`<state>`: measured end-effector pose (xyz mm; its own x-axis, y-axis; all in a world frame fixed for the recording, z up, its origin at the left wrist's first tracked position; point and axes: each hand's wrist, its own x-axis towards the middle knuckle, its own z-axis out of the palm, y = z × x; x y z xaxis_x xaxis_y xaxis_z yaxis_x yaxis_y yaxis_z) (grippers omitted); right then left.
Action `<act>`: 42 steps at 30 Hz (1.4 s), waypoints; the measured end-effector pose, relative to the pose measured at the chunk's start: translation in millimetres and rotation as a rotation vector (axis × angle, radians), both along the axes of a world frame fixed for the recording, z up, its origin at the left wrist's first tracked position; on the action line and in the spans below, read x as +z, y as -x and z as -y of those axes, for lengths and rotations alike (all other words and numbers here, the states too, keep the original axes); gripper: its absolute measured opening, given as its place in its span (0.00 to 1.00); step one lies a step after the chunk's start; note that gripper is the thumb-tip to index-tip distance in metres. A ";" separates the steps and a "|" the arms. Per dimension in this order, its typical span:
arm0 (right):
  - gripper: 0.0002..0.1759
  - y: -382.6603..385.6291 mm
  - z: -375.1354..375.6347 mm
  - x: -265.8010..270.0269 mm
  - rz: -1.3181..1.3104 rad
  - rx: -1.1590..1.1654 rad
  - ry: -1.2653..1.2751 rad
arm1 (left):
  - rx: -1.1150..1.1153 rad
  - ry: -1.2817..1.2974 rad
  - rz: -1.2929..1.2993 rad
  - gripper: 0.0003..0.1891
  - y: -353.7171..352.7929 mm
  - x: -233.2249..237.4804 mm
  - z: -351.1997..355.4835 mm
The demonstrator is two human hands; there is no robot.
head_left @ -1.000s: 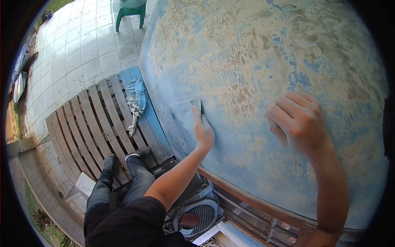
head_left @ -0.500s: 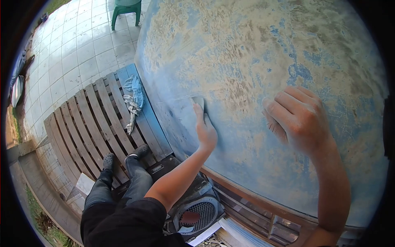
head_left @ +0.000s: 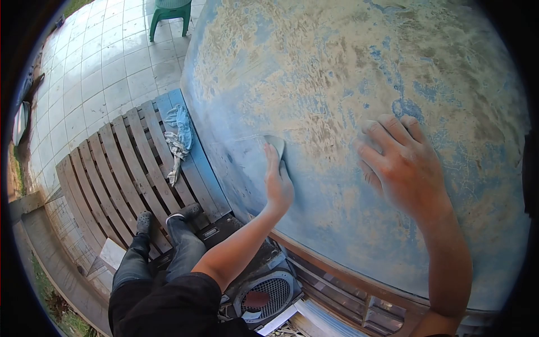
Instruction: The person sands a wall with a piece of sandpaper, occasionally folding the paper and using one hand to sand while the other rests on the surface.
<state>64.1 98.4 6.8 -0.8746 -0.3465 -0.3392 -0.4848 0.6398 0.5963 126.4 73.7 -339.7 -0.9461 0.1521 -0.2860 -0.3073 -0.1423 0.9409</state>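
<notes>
A blue wall (head_left: 337, 208) with worn, sand-coloured patches spreads in front of me. My left hand (head_left: 279, 182) presses a pale, thin, round-edged piece (head_left: 277, 143) against its lower left part. The fingers lie over that piece, and its curved rim shows past them. Farther right, my right hand (head_left: 401, 163) is raised at the wall with bent fingers apart and nothing visible in them. Pale dust covers the backs of its fingers.
Below left is a slatted wooden platform (head_left: 120, 163) with a blue and white rag (head_left: 178, 140) on it. My feet are by a black speaker box (head_left: 266, 297). A green chair (head_left: 169, 17) stands on white floor tiles (head_left: 112, 50). A wooden frame (head_left: 337, 281) runs under the wall's lower edge.
My right hand has loosened from a curled fist, its fingers now more spread. My left hand has shifted slightly with the pale piece, more of whose rounded rim now shows.
</notes>
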 end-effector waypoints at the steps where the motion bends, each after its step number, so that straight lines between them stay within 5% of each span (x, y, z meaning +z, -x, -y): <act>1: 0.04 -0.2 -1.1 -0.4 -0.005 0.000 -0.004 | -0.006 -0.064 -0.182 0.34 -14.2 14.4 1.8; 2: 0.05 -1.5 -1.8 -1.2 -0.004 0.005 -0.032 | -0.013 -0.127 -0.358 0.35 -22.7 21.6 2.9; 7: 0.14 -11.1 -6.5 -9.1 0.069 -0.052 -0.151 | -0.032 -0.178 -0.456 0.36 -16.2 -11.3 0.4; 10: 0.16 -15.0 -6.1 -13.4 0.094 -0.056 -0.166 | 0.047 -0.121 -0.169 0.33 -5.2 -18.7 -0.6; 14: 0.12 -13.0 -5.0 -13.3 0.104 -0.042 -0.130 | 0.076 -0.096 -0.113 0.34 -9.2 13.8 -4.0; 19: 0.12 -15.9 -3.8 -14.9 0.115 -0.041 -0.125 | -0.025 -0.193 -0.514 0.38 -11.9 -2.6 0.6; 21: 0.11 -14.9 -4.2 -16.0 0.123 -0.042 -0.110 | -0.007 -0.137 -0.474 0.36 0.4 -27.9 -2.3; 23: 0.11 -16.0 -2.9 -17.5 0.139 -0.033 -0.118 | 0.066 -0.036 -0.086 0.34 4.5 -45.0 -6.9; 30: 0.11 -14.1 -3.5 -18.4 0.121 -0.033 -0.044 | 0.049 -0.080 -0.274 0.32 -15.6 10.2 -8.0; 35: 0.10 -13.6 -3.8 -21.1 0.115 -0.042 -0.015 | 0.117 -0.091 -0.306 0.31 17.2 -19.5 -16.4; 38: 0.10 -15.1 -5.3 -23.1 0.110 -0.044 -0.010 | 0.164 -0.101 0.056 0.31 40.1 -22.7 -13.5; 40: 0.09 -13.2 -7.0 -22.4 0.091 -0.039 -0.014 | 0.149 -0.035 0.030 0.32 37.9 -9.9 -18.1; 42: 0.09 -13.9 -6.7 -22.1 0.091 -0.022 0.000 | 0.104 -0.085 -0.278 0.32 3.0 14.9 -9.5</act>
<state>78.0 105.1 -15.3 -0.8473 -0.3278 -0.4179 -0.5231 0.6510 0.5500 123.4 83.2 -324.8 -0.9980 0.0629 -0.0043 -0.0194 -0.2413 0.9703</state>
